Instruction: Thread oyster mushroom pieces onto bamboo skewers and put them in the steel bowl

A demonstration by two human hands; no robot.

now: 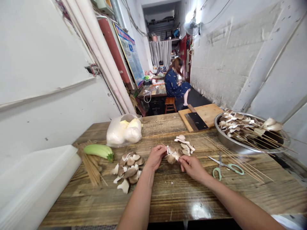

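Note:
Oyster mushroom pieces [171,157] are stretched between my two hands above the wooden table. My left hand [157,156] is closed in a pinch at their left end, and my right hand [192,166] pinches the right end. Whether a skewer runs through these pieces I cannot make out. Just beyond my right hand lie a few more mushroom pieces [185,145], apart from it. A pile of loose oyster mushrooms [129,169] rests to the left of my left forearm.
Scissors [226,166] and several bare skewers [236,159] lie at right. Behind them stands a metal basin [218,127] with skewered mushrooms. A cleaver [196,120] rests on a cutting board [208,111]. Left are a green squash [98,150], skewers [92,171] and a plastic bag [115,132].

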